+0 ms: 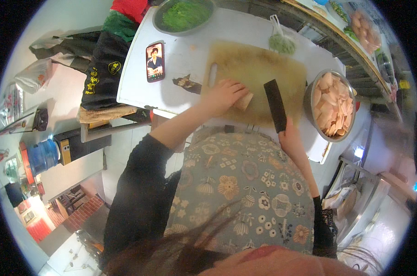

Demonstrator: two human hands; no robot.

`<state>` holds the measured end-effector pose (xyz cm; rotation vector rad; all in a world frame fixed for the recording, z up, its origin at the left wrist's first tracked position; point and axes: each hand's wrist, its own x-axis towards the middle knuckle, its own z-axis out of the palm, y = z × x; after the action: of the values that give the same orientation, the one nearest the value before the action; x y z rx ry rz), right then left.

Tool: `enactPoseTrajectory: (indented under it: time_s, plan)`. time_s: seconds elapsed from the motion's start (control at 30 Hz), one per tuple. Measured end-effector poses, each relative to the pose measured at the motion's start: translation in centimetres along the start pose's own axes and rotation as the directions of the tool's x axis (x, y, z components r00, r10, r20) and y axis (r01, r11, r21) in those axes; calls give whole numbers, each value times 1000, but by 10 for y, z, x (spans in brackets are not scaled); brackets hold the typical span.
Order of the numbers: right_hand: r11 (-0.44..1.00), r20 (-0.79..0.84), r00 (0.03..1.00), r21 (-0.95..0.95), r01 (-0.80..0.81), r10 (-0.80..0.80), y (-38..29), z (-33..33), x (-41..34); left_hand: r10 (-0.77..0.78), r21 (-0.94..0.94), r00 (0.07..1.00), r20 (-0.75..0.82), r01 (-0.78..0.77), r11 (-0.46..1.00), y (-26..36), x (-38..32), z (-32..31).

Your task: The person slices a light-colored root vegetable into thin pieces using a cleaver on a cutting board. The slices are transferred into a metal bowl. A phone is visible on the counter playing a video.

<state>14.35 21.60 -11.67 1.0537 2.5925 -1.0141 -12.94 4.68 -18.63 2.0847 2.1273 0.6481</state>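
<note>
My left hand (225,95) rests over the front left part of a worn plastic cutting board (256,62), its fingers on a pale block of food (244,101) whose kind I cannot tell. My right hand (291,134) grips the handle of a dark-bladed cleaver (275,103) at the board's front right. The blade lies over the board, apart from the block. Right of the board stands a metal bowl heaped with pale pink-orange slices (334,103). A dark, ragged scrap (187,84) lies left of the board, by my left wrist.
On the white table (180,58) lie a phone with a lit screen (155,62), a metal bowl of green shreds (185,15) and a plastic bag of green food (281,43). A shelf behind holds a bag of round items (365,31). Dark cloth hangs at the table's left.
</note>
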Motion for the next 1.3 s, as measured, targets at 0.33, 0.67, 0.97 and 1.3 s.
enactPoseTrajectory:
  time_s: [0.33, 0.67, 0.97, 1.3]
  plan:
    - [976, 69, 993, -188, 108, -96, -49, -27, 15, -324, -79, 910, -259, 314, 946, 42, 7, 30]
    - [886, 263, 923, -298, 356, -282, -69, -41, 23, -261, 11, 891, -371, 285, 959, 33, -1, 54]
    - [885, 409, 870, -247, 395, -274, -66, -50, 54, -221, 116, 883, -414, 292, 949, 30, 4, 48]
    - [932, 451, 873, -202, 301, -185, -78, -49, 75, -271, 23, 903, -333, 295, 955, 34, 4, 32]
